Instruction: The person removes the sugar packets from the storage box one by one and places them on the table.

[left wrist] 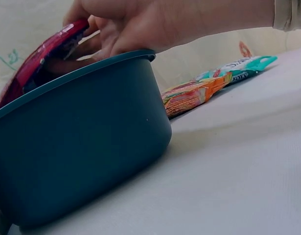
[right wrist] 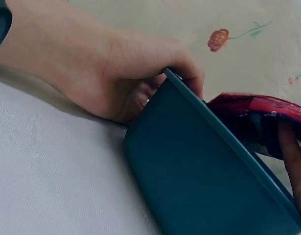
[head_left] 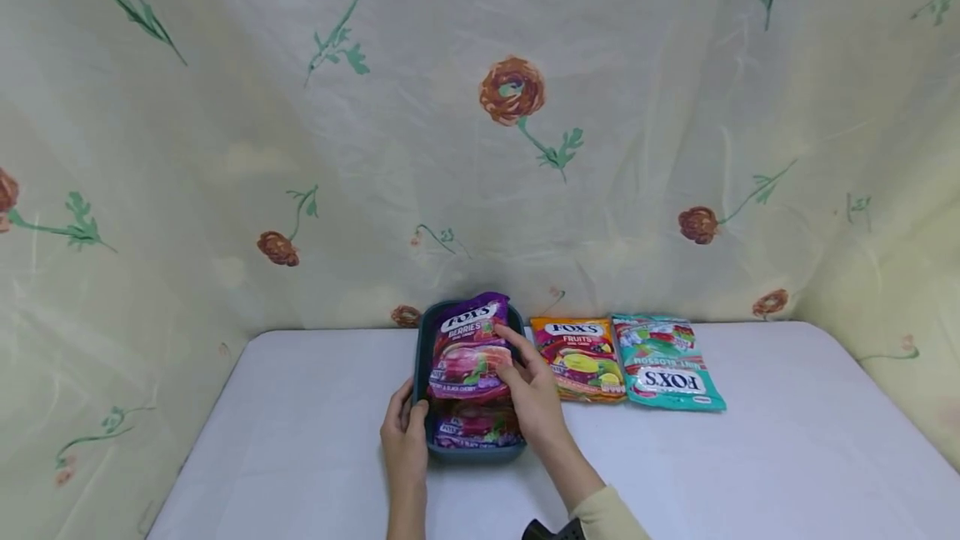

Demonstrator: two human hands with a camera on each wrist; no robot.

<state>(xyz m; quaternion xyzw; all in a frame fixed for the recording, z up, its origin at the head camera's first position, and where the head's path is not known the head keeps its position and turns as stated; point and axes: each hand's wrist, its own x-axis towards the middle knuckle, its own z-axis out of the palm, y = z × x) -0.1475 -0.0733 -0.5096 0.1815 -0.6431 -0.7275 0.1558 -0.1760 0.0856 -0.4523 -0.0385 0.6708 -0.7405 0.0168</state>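
A dark teal plastic bin (head_left: pixel 480 455) stands on the table. My left hand (head_left: pixel 405 432) grips its left wall, thumb over the rim and fingers outside, as the right wrist view shows of the left hand (right wrist: pixel 155 63). With my right hand (head_left: pixel 531 386) I hold a purple Fox's Berries candy bag (head_left: pixel 468 357) by its right side. This bag lies tilted over the bin's opening, its top end at the far rim. Beneath it, inside the bin, another purple candy bag (head_left: pixel 476 427) shows in part; anything deeper is hidden.
Right of the bin lie an orange Fox's Fruits bag (head_left: pixel 577 361) and a teal Fox's bag (head_left: pixel 667 365), the latter with its lettering upside down. They lie flat, side by side, on the white table (head_left: pixel 300 440). A floral curtain (head_left: pixel 600 257) hangs behind the table.
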